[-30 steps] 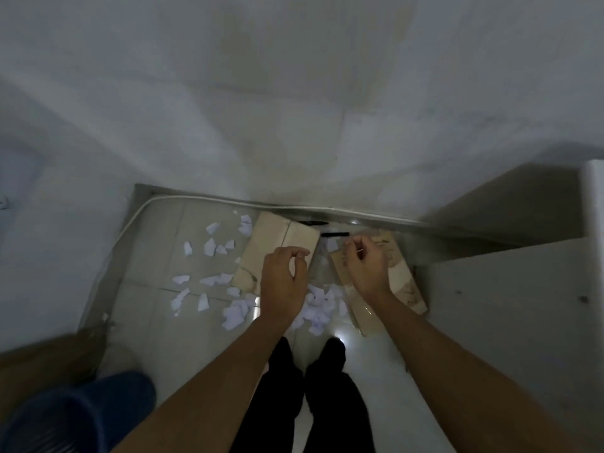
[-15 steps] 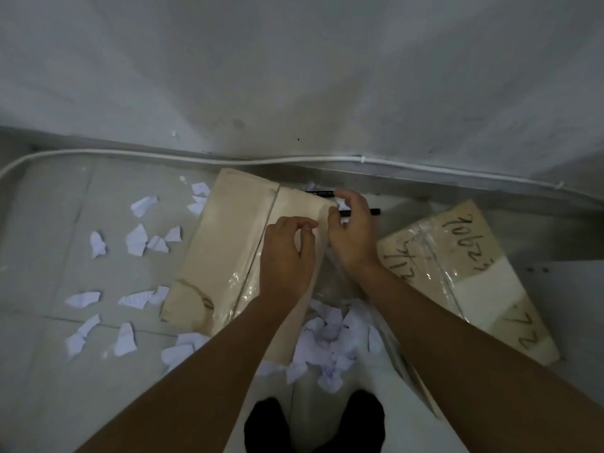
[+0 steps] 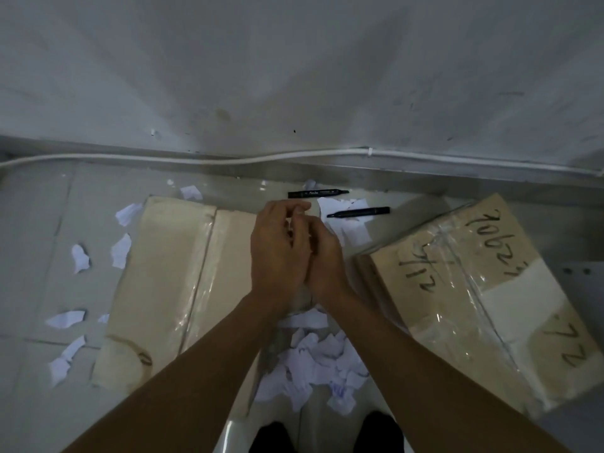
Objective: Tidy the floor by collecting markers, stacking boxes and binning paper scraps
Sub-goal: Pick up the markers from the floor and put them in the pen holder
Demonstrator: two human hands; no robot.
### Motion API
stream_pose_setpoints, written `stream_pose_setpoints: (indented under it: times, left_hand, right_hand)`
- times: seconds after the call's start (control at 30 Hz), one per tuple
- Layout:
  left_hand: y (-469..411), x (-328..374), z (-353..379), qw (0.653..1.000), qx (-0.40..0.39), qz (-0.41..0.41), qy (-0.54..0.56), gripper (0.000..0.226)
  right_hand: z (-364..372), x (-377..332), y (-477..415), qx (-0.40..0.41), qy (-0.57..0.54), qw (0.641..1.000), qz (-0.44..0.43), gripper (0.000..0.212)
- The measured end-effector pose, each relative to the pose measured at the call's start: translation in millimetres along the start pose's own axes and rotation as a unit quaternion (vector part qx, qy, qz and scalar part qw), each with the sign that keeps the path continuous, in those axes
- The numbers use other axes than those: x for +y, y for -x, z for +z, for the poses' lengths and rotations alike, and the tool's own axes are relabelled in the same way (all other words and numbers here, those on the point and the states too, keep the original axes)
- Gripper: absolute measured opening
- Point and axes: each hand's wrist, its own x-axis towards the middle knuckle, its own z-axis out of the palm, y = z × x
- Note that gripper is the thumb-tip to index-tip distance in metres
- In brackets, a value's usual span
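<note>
Two flattened cardboard boxes take up most of the floor (image 3: 39, 204) by the wall. The left box (image 3: 170, 282) lies flat under the left forearm, and the right box (image 3: 464, 299), with handwriting and shiny clear tape on top, lies at an angle to the right of the hands. Both look stiff, light and broad. The taped faces are likely slick, so a grip on opposite bare edges should hold better than one on the tape, and the smaller could then be slid onto the larger. Next in size is the heap of paper scraps (image 3: 313, 364) between the boxes just ahead of the feet, with loose scraps scattered left of the left box. They are feather-light, soft and crushable — best scooped in handfuls rather than picked singly. Two black markers (image 3: 318, 193) lie near the wall beyond the hands, the nearer marker (image 3: 359, 212) partly on a scrap. They are hard, smooth and apt to roll, so each is best pinched at mid-barrel. The left hand (image 3: 277, 253) and right hand (image 3: 323, 259) are pressed together above the gap between the boxes, fingers curled inward — whether they pinch anything I cannot tell.
</note>
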Motion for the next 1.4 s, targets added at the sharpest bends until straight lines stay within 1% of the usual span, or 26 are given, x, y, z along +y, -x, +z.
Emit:
stream_pose_setpoints:
  times: [0.03,0.1,0.13,0.17,0.23,0.3,0.33,0.37,0.47,0.53,0.6,0.67,0.7,0.77,0.83,0.87,0.97,1.03,1.13,1.17,1.23,1.27,1.33,1.37,1.4]
  left_hand:
    - [-1.1,-0.4,1.1,1.000,-0.008,0.001,0.008,0.017]
    - [-6.1,-4.1,8.3,0.999,-0.045,-0.011,0.013,0.019]
    - [-10.3,-7.5,14.8,0.997,-0.072,-0.020,0.000,0.022]
    - [-16.4,-11.8,23.1,0.994,-0.101,-0.028,-0.029,0.025]
    - [-33.7,-21.3,42.8,0.984,-0.148,-0.035,-0.094,0.032]
    - [-55.5,-30.5,66.1,0.977,-0.164,-0.053,-0.128,0.032]
    - [-65.4,-36.2,78.2,0.972,-0.170,-0.065,-0.146,0.030]
    - [-73.2,-41.7,88.4,0.967,-0.179,-0.078,-0.164,0.030]
    - [-83.6,-66.3,114.5,0.946,-0.219,-0.091,-0.220,0.041]
    - [-82.9,-80.9,122.5,0.926,-0.223,-0.067,-0.296,0.045]
    - [-80.8,-91.7,126.3,0.901,-0.195,-0.028,-0.387,0.042]
    - [-78.8,-96.7,126.5,0.892,-0.190,-0.040,-0.409,0.039]
    - [-77.6,-97.9,126.6,0.892,-0.199,-0.061,-0.401,0.041]
    - [-78.6,-94.3,122.3,0.900,-0.213,-0.118,-0.361,0.045]
    - [-79.5,-84.2,116.2,0.911,-0.229,-0.178,-0.292,0.051]
    - [-79.7,-77.4,113.4,0.914,-0.244,-0.190,-0.261,0.055]
    - [-80.6,-44.1,93.9,0.907,-0.289,-0.194,-0.239,0.059]
    - [-83.5,-20.8,76.8,0.912,-0.286,-0.189,-0.225,0.052]
    - [-80.6,19.0,38.8,0.919,-0.287,-0.165,-0.216,0.040]
    - [-76.7,29.2,27.8,0.920,-0.286,-0.165,-0.212,0.038]
    - [-65.0,54.1,4.3,0.929,-0.271,-0.168,-0.188,0.031]
    - [-57.4,70.0,-8.7,0.935,-0.263,-0.171,-0.168,0.027]
    - [-40.4,110.0,-34.2,0.944,-0.249,-0.185,-0.113,0.017]
    - [-31.1,128.5,-44.0,0.948,-0.243,-0.191,-0.076,0.013]
    - [-21.2,151.7,-56.0,0.951,-0.239,-0.193,-0.037,0.012]
  right_hand:
    - [-1.5,0.7,-2.6,0.002,0.021,1.000,-0.008,0.041]
    - [-6.7,6.1,-11.3,0.005,0.074,0.997,0.005,0.031]
    - [-13.4,6.1,-19.1,0.009,0.100,0.995,0.021,0.022]
    - [-17.6,10.1,-30.4,-0.010,0.144,0.989,0.025,0.018]
    - [-23.4,15.8,-51.7,-0.011,0.248,0.967,0.053,0.028]
    - [-23.6,20.8,-74.1,-0.004,0.303,0.949,0.089,0.038]
    - [-21.2,23.8,-84.2,-0.002,0.348,0.932,0.100,0.043]
    - [-18.8,27.6,-92.1,-0.003,0.409,0.906,0.108,0.047]
    - [-10.0,42.5,-107.1,-0.021,0.547,0.826,0.134,0.047]
    - [-6.1,52.6,-111.3,-0.049,0.634,0.762,0.123,0.046]
    - [-5.6,58.5,-115.9,-0.056,0.689,0.717,0.092,0.043]
    - [-6.9,61.9,-119.5,-0.063,0.715,0.692,0.073,0.046]
    - [-8.2,62.0,-119.0,-0.069,0.722,0.684,0.072,0.048]
    - [-10.0,58.4,-115.4,-0.085,0.724,0.680,0.075,0.052]
    - [-13.5,48.7,-106.3,-0.105,0.711,0.691,0.072,0.051]
    - [-15.3,42.1,-102.1,-0.107,0.695,0.708,0.066,0.049]
    - [-23.7,11.5,-83.7,-0.099,0.618,0.778,0.051,0.044]
    - [-30.9,-9.2,-72.4,-0.086,0.561,0.822,0.041,0.042]
    - [-51.5,-53.4,-50.6,-0.068,0.423,0.900,0.083,0.057]
    - [-57.6,-66.1,-42.8,-0.054,0.375,0.922,0.084,0.054]
    - [-72.8,-96.2,-21.0,-0.010,0.269,0.961,0.064,0.034]
    - [-81.3,-113.3,-7.1,0.010,0.217,0.975,0.054,0.023]
    - [-98.4,-152.7,24.4,0.043,0.132,0.989,0.046,0.007]
    - [-104.8,-169.6,38.3,0.062,0.088,0.993,0.050,0.003]
    - [-113.1,-190.9,53.8,0.086,0.035,0.994,0.062,0.007]
